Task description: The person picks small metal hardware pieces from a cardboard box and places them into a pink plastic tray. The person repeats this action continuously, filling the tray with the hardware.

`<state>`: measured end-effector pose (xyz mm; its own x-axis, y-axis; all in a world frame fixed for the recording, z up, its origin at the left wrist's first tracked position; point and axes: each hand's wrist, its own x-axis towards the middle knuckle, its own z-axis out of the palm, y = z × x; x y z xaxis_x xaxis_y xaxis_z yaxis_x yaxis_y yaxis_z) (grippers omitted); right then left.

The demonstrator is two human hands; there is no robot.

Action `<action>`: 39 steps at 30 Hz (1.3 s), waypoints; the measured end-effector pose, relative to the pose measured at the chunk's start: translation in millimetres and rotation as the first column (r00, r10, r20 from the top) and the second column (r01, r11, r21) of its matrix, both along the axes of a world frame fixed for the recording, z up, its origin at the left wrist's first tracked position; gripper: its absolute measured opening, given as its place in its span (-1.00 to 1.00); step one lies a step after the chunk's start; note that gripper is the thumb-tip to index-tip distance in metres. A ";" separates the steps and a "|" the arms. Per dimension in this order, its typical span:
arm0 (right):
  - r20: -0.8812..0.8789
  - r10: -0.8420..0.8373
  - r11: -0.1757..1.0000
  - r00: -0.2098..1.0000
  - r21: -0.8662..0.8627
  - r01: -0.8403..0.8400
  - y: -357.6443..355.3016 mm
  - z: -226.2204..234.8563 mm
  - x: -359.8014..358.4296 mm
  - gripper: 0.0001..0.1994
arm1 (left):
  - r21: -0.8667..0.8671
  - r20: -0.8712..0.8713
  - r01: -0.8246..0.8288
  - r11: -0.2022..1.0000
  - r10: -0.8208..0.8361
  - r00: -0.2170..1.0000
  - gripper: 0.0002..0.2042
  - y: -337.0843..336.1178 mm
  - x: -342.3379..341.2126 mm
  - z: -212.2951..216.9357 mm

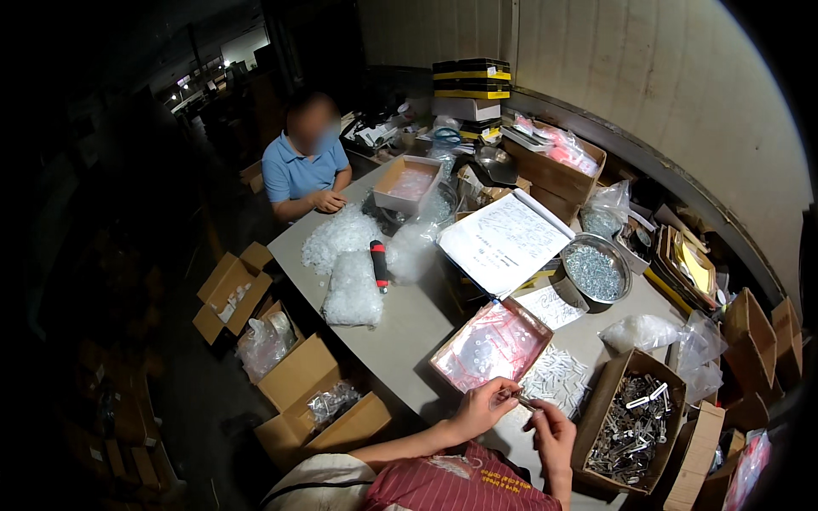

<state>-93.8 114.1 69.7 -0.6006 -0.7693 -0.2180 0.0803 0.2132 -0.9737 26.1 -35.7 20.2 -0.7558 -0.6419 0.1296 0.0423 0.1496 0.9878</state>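
Head view: the person's left hand [484, 412] pinches one end of a small, thin, dark metallic piece [526, 403], thumb and forefinger closed on it, while the right hand [554, 438] holds its other end between nearly closed fingertips. The piece's exact shape is too small to tell. It sits above the near edge of a light-grey tabletop [407, 358]. Just beyond the left hand lies a shallow cardboard box [435, 361] filled with clear, red-edged plastic bags [494, 341]. Right of that box spreads a loose pile of small white cylindrical pieces [558, 383]. At the near right, beside the right hand, a deep brown cardboard box [595, 417] holds jumbled metal clip-like parts [637, 417]. Farther off are a round metal bowl [626, 274] of small silvery pieces [595, 271] and an open white notepad [508, 243]. At the far left, a co-worker in a light-blue shirt [294, 177] sits at the table.
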 end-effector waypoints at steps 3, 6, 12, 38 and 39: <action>-0.338 -0.194 0.981 0.921 -0.069 0.182 7.3 -21.9 -22.2 -0.76 | 0.279 0.004 0.040 0.959 -0.043 0.999 -0.73 -0.9 2.4 4.7; -0.133 -0.105 0.989 0.986 0.091 0.118 16.7 -10.7 -27.4 -0.73 | 0.304 -0.031 0.103 0.947 -0.098 0.995 -0.71 2.9 1.8 0.4; 0.233 -0.017 0.993 0.972 -0.108 0.044 20.6 -23.9 -23.0 -0.77 | 0.319 -0.160 0.230 0.919 -0.187 0.969 -0.73 5.1 -1.5 -5.0; -0.468 0.367 0.917 0.804 0.033 -0.399 0.9 49.2 -21.9 -0.77 | -0.008 0.089 0.440 0.898 -0.438 0.895 -0.68 -2.1 -9.2 35.5; -0.431 0.336 0.924 0.838 -0.024 -0.382 1.3 49.3 -24.7 -0.75 | 0.151 0.024 0.466 0.872 -0.475 0.880 -0.67 -4.0 -9.2 38.8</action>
